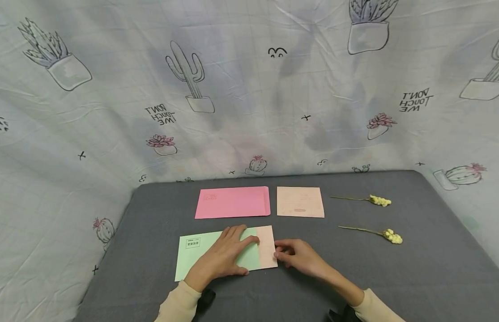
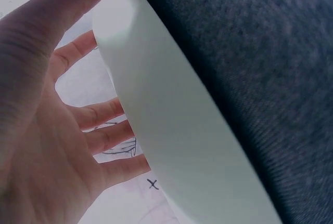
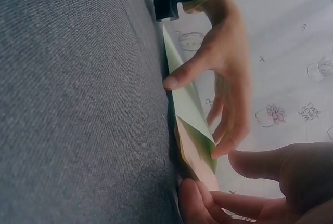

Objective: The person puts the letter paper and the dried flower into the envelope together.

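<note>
A pale green envelope (image 1: 189, 257) lies on the grey table, a peach card (image 1: 266, 246) sticking out of its right end. My left hand (image 1: 223, 255) spans the envelope, thumb at the near edge and spread fingers at the far edge. In the left wrist view the envelope (image 2: 156, 104) bows between them, hiding the fingertips. At the card's right end, my right hand (image 1: 301, 257) pinches the edge with curled fingers. The right wrist view shows the green mouth gaping around the card (image 3: 195, 151).
Behind the green envelope lie a pink envelope (image 1: 233, 203) and a second peach card (image 1: 300, 201). Two yellow flower stems (image 1: 380, 200) lie to the right, one nearer me. A printed cloth (image 1: 249, 89) hangs behind the table (image 1: 354, 281).
</note>
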`<state>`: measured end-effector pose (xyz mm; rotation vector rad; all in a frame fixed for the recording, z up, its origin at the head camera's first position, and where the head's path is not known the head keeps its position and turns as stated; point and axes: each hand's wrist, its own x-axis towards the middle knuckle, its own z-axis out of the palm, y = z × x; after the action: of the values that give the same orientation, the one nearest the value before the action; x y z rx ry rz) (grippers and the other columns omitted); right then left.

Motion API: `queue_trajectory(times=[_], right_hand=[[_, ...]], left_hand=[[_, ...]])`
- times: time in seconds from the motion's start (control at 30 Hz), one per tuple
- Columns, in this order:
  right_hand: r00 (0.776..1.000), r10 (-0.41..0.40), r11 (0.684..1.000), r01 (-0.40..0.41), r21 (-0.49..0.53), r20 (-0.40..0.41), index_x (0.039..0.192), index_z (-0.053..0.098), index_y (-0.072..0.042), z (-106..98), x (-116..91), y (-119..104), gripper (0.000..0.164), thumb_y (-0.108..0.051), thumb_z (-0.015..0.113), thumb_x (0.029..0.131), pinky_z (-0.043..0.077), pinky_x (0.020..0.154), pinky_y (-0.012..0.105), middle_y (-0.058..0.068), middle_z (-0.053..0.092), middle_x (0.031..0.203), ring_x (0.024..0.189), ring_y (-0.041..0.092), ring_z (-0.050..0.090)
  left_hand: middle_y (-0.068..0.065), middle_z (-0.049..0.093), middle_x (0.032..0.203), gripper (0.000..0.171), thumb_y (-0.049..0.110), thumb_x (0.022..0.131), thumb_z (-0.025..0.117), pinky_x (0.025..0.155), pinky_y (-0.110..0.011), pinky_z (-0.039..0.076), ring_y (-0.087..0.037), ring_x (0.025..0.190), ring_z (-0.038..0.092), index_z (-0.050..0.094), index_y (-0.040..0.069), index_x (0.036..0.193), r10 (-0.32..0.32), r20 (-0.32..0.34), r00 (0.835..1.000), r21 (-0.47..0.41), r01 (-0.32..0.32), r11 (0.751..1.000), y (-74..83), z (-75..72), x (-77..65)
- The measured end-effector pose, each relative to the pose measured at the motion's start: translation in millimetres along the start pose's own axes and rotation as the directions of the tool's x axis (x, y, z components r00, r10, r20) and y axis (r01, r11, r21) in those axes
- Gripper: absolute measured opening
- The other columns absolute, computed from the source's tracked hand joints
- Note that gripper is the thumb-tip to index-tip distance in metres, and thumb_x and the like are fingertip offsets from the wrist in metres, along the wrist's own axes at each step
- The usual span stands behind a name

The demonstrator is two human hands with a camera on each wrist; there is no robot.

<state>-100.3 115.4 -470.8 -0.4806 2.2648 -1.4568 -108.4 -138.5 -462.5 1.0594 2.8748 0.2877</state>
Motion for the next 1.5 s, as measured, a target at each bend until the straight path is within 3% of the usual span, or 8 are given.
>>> queue_trajectory(times=[0.3, 0.67, 1.17, 1.5], right_hand=[[0.999, -0.036, 0.999, 0.037, -0.027, 0.024, 0.122, 0.062, 0.009, 5.3, 8.5, -1.6, 0.040, -0.020, 0.063, 0.096, 0.052, 0.060, 0.023, 0.003, 0.066, 0.090, 0.067, 0.010, 0.059], [0.999, -0.018, 0.998, 0.015, 0.055, 0.051, 0.122, 0.064, 0.006, 5.6, 5.7, -2.4, 0.036, -0.018, 0.063, 0.096, 0.056, 0.065, 0.027, 0.012, 0.071, 0.101, 0.082, 0.019, 0.065], [0.996, -0.023, 0.992, 0.012, 0.127, 0.086, 0.117, 0.066, 0.010, 12.6, 10.5, -3.6, 0.032, -0.015, 0.062, 0.096, 0.057, 0.067, 0.030, 0.014, 0.071, 0.094, 0.083, 0.022, 0.065], [0.994, -0.039, 0.987, 0.023, 0.158, 0.100, 0.114, 0.066, 0.011, 16.3, 13.6, -3.4, 0.029, -0.010, 0.061, 0.096, 0.057, 0.067, 0.027, 0.017, 0.072, 0.101, 0.082, 0.018, 0.066]], left_hand=[[-0.011, 0.043, 0.139, 0.077, 0.048, 0.066, 0.088, 0.109, -0.048, 0.034, -0.026, 0.130, 0.040, 0.052, 0.031, 0.132, -0.003, -0.001, 1.000, 0.015, 0.003, 1.000, -2.3, -0.8, -2.1], [-0.013, 0.044, 0.140, 0.077, 0.047, 0.067, 0.087, 0.108, -0.047, 0.034, -0.028, 0.130, 0.041, 0.052, 0.029, 0.133, 0.001, -0.005, 1.000, 0.025, -0.001, 1.000, -0.4, -0.2, -1.5], [-0.012, 0.043, 0.140, 0.078, 0.047, 0.067, 0.087, 0.109, -0.048, 0.033, -0.027, 0.131, 0.040, 0.053, 0.028, 0.134, 0.002, 0.000, 1.000, 0.012, -0.002, 1.000, 1.1, 0.9, -1.1], [-0.012, 0.044, 0.139, 0.077, 0.046, 0.067, 0.088, 0.109, -0.047, 0.033, -0.027, 0.130, 0.040, 0.053, 0.027, 0.133, 0.009, -0.011, 1.000, 0.009, -0.009, 1.000, 1.5, 0.4, -1.3]])
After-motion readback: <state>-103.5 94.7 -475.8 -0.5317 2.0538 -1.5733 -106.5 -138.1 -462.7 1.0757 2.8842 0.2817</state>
